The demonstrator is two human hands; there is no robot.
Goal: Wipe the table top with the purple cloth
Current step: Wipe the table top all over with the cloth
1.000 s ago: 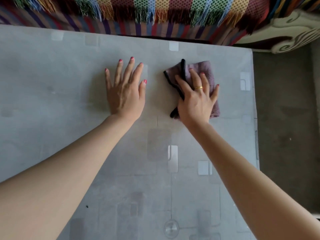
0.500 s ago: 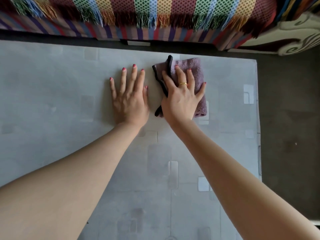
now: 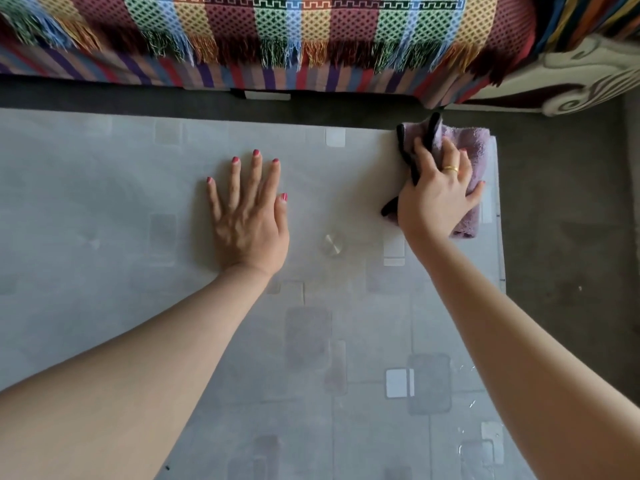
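Observation:
The purple cloth (image 3: 467, 143), folded and edged in black, lies at the far right corner of the grey frosted table top (image 3: 104, 220). My right hand (image 3: 438, 199) presses down on it with fingers curled over the fabric, covering most of its middle. My left hand (image 3: 251, 216) rests flat on the table with fingers spread, well to the left of the cloth and holding nothing.
A sofa draped with a colourful fringed blanket (image 3: 277, 36) runs along the far side, with a narrow dark floor gap before the table. Grey carpet (image 3: 571, 254) lies past the table's right edge. A round metal fitting (image 3: 333, 244) shows through the glass between my hands.
My right hand has slid the cloth to the right and away from me, from beside my left hand to the far right corner. My left hand has stayed flat on the table.

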